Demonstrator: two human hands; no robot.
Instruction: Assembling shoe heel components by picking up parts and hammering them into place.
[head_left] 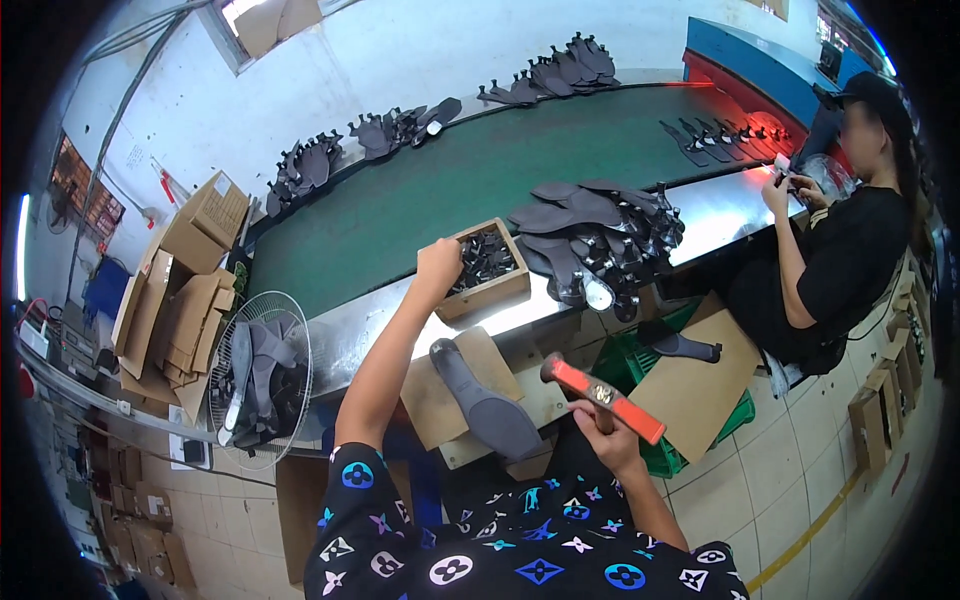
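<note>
Patterned shirt (480,555) closest, then a hammer (622,406), clasped by the fingers of the right hand (612,448). Keep it clear of the sole (488,405), just left of those fingers! Right of the left hand's (440,264) curled fingers: a wooden box (490,302). Grasping what? Can't tell. Draw out just 1 black part (485,256).

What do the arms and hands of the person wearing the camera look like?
The left hand and right hand wear no gloves. The forearms are bare too, below short black sleeves printed with flower and star shapes in blue, purple and white.
</note>
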